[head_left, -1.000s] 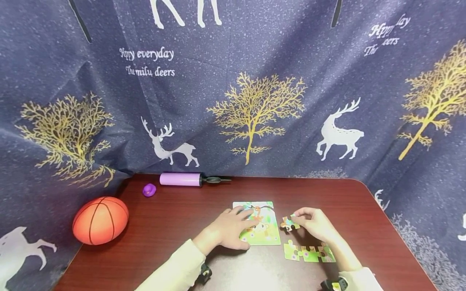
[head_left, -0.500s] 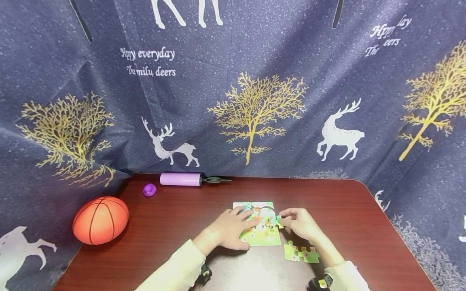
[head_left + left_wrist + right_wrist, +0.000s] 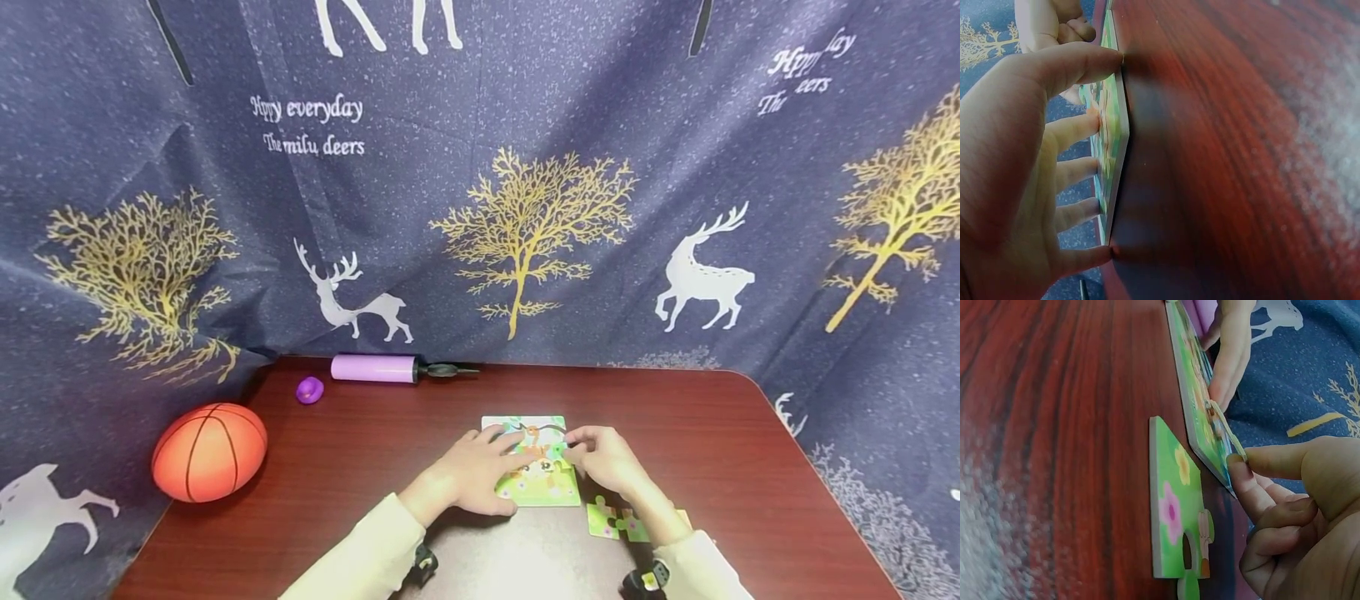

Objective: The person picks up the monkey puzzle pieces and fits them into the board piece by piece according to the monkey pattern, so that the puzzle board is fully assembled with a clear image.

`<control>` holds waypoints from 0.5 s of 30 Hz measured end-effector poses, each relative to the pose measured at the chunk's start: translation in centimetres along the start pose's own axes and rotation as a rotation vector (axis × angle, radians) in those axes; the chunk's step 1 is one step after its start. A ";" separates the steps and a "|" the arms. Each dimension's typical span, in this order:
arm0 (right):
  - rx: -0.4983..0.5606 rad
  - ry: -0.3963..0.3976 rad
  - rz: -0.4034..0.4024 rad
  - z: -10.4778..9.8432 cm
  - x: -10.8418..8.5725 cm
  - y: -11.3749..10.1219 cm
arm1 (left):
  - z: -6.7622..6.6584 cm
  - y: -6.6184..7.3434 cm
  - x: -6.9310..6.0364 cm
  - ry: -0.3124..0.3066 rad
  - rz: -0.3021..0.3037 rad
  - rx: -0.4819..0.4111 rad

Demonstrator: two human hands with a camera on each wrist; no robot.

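Note:
A small jigsaw puzzle board [image 3: 547, 498] with a green animal picture lies flat on the table. Spread over its left side, my left hand [image 3: 474, 473] rests with straight fingers; in the left wrist view its thumb and fingertips touch the board's edge and face. At the board's right edge my right hand [image 3: 611, 465] pinches a puzzle piece [image 3: 1230, 431] between thumb and index finger. That piece tilts above the board in the right wrist view. Loose green puzzle pieces [image 3: 603, 518] with flowers lie right of the board, partly hidden by my right forearm.
An orange basketball [image 3: 210, 452] sits at the table's left edge. Along the back lie a small purple hat-shaped object [image 3: 310, 389] and a lilac hand pump [image 3: 375, 367] with a black nozzle end. Behind the brown table [image 3: 360, 450] hangs a dark blue patterned cloth [image 3: 420, 192].
My right hand has moved left with the puzzle piece, from beside the board to over its right edge. My left hand has stayed in place on the board.

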State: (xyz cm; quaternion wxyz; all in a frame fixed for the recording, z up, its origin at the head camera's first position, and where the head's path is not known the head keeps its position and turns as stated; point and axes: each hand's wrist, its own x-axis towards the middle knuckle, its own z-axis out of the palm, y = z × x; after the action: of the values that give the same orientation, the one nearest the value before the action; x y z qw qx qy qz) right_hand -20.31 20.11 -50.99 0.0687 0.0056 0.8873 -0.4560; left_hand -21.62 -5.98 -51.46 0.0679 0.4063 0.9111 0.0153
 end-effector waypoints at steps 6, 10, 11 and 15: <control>-0.013 0.003 0.011 0.3 0.0 -0.2 | 0.0 0.0 0.0 -0.004 -0.003 0.011; -0.052 0.010 0.000 0.4 0.1 -0.3 | 0.0 0.0 0.0 -0.002 -0.003 0.006; -0.068 0.011 -0.010 0.4 0.1 -0.3 | 0.1 0.0 0.0 0.000 -0.002 0.004; -0.119 -0.003 -0.050 0.3 0.1 -0.4 | 0.2 -0.1 0.0 0.004 0.003 0.003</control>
State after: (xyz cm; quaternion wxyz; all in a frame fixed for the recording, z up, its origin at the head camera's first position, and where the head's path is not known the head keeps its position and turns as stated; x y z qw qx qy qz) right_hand -20.39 19.68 -50.84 0.0586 -0.0215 0.9126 -0.4041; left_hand -21.67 -6.04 -51.64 0.0656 0.4077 0.9106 0.0147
